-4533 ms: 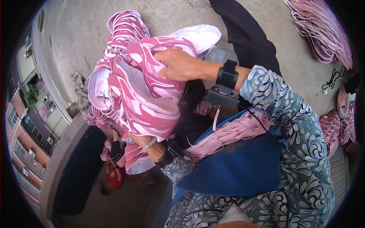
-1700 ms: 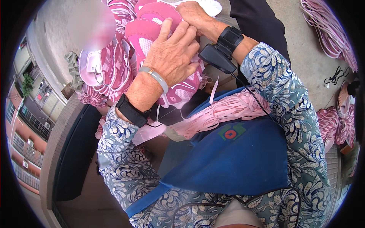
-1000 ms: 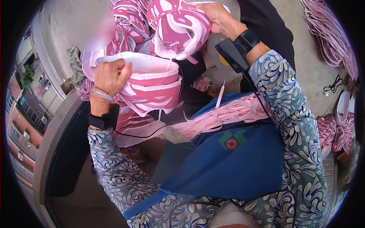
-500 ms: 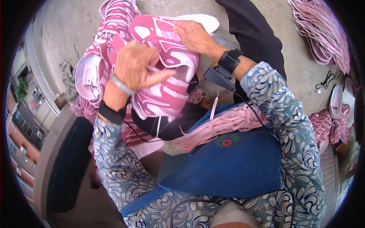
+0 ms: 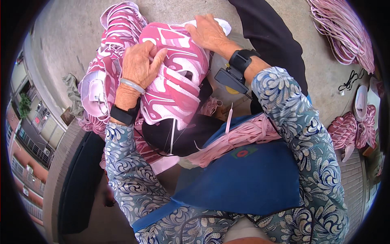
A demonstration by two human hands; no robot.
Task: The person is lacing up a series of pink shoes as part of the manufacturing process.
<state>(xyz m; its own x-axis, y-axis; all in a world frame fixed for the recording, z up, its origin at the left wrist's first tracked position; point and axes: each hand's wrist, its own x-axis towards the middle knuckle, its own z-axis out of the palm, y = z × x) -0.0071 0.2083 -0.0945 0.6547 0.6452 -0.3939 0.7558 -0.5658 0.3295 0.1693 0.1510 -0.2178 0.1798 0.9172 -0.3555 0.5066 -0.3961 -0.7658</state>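
Note:
A pink and white shoe upper (image 5: 178, 57) lies across my lap, its near end over my dark-clad knee. My left hand (image 5: 142, 65) is closed on its left side, with the thumb against the pink panel and the other fingertips partly hidden. At the far edge, my right hand (image 5: 208, 33) rests with fingers apart, by a white piece (image 5: 222, 26) that sticks out beyond it. A dark gap shows between the upper's folded panels. From its near end hang a thin white strip (image 5: 173, 136) and fine threads.
On the left, a long row of nested shoe uppers (image 5: 122, 40) stretches away. Pink laces (image 5: 243, 134) lie in my lap above a blue apron (image 5: 243, 179). A larger lace bundle (image 5: 345, 32) lies far right, with a black cord (image 5: 351, 81) and more shoe pieces (image 5: 353, 126) below.
My left hand has shifted up, its thumb leaving the upper's opening, which has narrowed. My right hand has moved toward the far edge, and its fingers have spread from a pinch.

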